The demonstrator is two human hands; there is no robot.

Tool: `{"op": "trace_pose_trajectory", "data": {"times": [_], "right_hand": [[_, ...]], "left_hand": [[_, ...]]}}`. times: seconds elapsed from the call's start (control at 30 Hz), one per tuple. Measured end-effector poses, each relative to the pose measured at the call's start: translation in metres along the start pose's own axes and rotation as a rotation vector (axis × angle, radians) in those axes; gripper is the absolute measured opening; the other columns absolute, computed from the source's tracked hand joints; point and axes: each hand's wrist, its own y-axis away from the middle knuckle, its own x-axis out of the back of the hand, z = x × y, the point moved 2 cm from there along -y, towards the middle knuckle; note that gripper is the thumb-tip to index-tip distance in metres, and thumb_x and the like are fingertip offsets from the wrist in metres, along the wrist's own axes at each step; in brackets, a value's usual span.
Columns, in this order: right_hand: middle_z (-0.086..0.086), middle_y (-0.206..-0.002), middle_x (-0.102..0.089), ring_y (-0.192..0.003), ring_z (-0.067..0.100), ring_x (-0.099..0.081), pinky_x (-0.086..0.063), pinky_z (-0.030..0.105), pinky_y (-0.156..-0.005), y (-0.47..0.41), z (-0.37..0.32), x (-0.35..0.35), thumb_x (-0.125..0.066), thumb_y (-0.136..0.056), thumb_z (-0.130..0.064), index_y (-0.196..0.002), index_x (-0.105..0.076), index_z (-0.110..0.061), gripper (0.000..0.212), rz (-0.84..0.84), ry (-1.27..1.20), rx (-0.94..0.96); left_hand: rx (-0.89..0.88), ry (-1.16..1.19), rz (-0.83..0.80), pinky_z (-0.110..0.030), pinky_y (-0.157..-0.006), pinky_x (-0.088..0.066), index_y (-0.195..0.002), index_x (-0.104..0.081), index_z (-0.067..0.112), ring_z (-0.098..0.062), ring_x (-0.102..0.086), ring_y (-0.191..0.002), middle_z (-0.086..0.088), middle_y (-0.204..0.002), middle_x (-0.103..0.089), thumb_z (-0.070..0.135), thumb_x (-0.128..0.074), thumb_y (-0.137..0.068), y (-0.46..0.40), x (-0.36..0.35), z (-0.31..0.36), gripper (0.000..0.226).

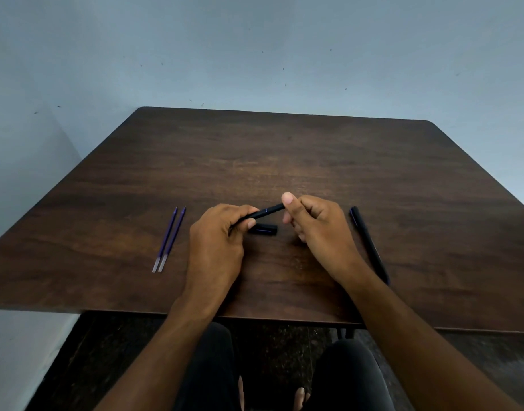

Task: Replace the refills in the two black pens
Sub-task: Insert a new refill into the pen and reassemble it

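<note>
While held above the table [284,149]: black pen [265,213], frame centre, long axis lower left to upper right.
Left hand [216,241]: fingers curled round barrel.
Right hand [317,223]: pinches upper-right end.
Cap [263,229]: beneath, horizontal.
Second pen [368,243]: right, steep diagonal.
Refills [168,238]: left, parallel, tips toward upper right.

One uncapped black pen [265,212] is hanging tilted above the counter, its black cap [263,229] lying just beneath. The second black pen [368,243] is lying capped at right; two blue refills [168,239] are lying side by side at left.

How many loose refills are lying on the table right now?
2: the refills lie side by side on the table, beside the left hand. Any inside the pens stay hidden.
</note>
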Motion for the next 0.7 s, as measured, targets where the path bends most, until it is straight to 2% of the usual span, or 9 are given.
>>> {"op": "trace_pose_trajectory", "data": {"times": [0.07, 0.13, 0.2, 0.23, 0.43, 0.53, 0.7], "right_hand": [[-0.006, -0.057, -0.054, -0.054, 0.008, -0.047, -0.041, 0.029, -0.056, -0.002, 0.005, 0.001, -0.059, -0.092, -0.055, -0.072, -0.068, -0.019, 0.041, 0.063, -0.033, -0.018], [-0.012, -0.062, -0.060, -0.055, 0.001, -0.051, -0.041, 0.021, -0.057, -0.005, 0.010, 0.001, -0.069, -0.091, -0.039, -0.076, -0.071, -0.021, 0.024, 0.121, 0.021, -0.005], [-0.014, -0.074, -0.068, -0.065, -0.002, -0.060, -0.043, 0.013, -0.064, -0.006, 0.012, 0.001, -0.074, -0.089, -0.024, -0.085, -0.076, -0.023, 0.005, 0.124, 0.112, -0.001], [-0.015, -0.080, -0.069, -0.071, -0.003, -0.062, -0.042, 0.009, -0.066, -0.006, 0.012, 0.000, -0.075, -0.088, -0.021, -0.090, -0.077, -0.023, 0.004, 0.107, 0.166, 0.005], [-0.010, -0.088, -0.058, -0.076, 0.000, -0.054, -0.039, 0.004, -0.068, -0.009, 0.011, -0.009, -0.077, -0.086, -0.026, -0.112, -0.077, -0.019, 0.027, -0.051, 0.368, 0.051], [-0.006, -0.095, -0.057, -0.083, 0.004, -0.051, -0.035, 0.006, -0.070, -0.007, 0.010, -0.015, -0.075, -0.087, -0.031, -0.120, -0.073, -0.020, 0.034, -0.114, 0.448, 0.083], [-0.004, -0.102, -0.059, -0.086, 0.004, -0.049, -0.034, 0.005, -0.071, -0.006, 0.010, -0.017, -0.072, -0.090, -0.027, -0.121, -0.072, -0.022, 0.032, -0.151, 0.511, 0.110]], "left_hand": [[0.035, 0.028, 0.038, -0.005, -0.086, -0.042, -0.108, -0.076, 0.016, 0.005, -0.060, -0.093, 0.011, -0.098, -0.070, 0.007, -0.071, -0.088, -0.001, 0.001, -0.002, 0.023], [0.073, 0.057, 0.062, -0.002, -0.085, -0.039, -0.108, -0.076, 0.016, 0.012, -0.059, -0.091, 0.013, -0.096, -0.069, 0.006, -0.071, -0.088, -0.002, 0.001, -0.004, 0.023], [0.082, 0.057, 0.064, -0.001, -0.085, -0.039, -0.108, -0.076, 0.017, 0.016, -0.058, -0.092, 0.015, -0.095, -0.067, 0.006, -0.071, -0.088, -0.003, 0.001, -0.006, 0.024], [0.078, 0.051, 0.062, -0.001, -0.085, -0.039, -0.109, -0.076, 0.018, 0.016, -0.057, -0.093, 0.016, -0.096, -0.067, 0.006, -0.071, -0.088, -0.003, 0.001, -0.007, 0.024], [0.083, 0.018, 0.063, 0.002, -0.085, -0.037, -0.111, -0.075, 0.018, 0.019, -0.055, -0.092, 0.019, -0.096, -0.064, 0.007, -0.071, -0.088, -0.003, -0.001, -0.009, 0.026], [0.090, 0.025, 0.059, 0.001, -0.086, -0.037, -0.110, -0.075, 0.018, 0.016, -0.056, -0.092, 0.014, -0.098, -0.068, 0.008, -0.072, -0.088, -0.003, -0.001, -0.009, 0.025], [0.098, 0.013, 0.044, 0.002, -0.086, -0.037, -0.111, -0.075, 0.020, 0.015, -0.056, -0.093, 0.014, -0.100, -0.069, 0.010, -0.072, -0.089, -0.001, -0.001, -0.009, 0.025]]}}
